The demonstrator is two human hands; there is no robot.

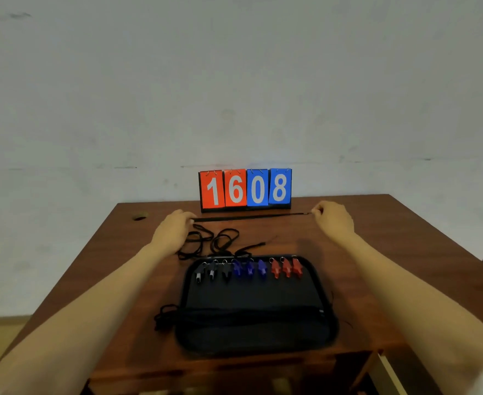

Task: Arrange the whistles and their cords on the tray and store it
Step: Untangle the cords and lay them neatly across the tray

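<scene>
A black tray [256,342] lies on the wooden table near its front edge. Along the tray's far side stands a row of whistles: black ones [211,272] at the left, blue ones [248,269] in the middle, red ones [287,267] at the right. Straightened black cords [248,316] lie across the tray's near half. A tangle of loose cords [211,240] rests on the table behind the tray. My left hand [174,226] and my right hand [334,216] each pinch one end of a black cord [251,217], stretched taut between them just above the table.
A flip scoreboard [245,189] reading 1608 stands at the table's far edge against the wall. The table [391,252] has a cable hole [139,217] at its far left. A cord loop [164,316] hangs off the tray's left side.
</scene>
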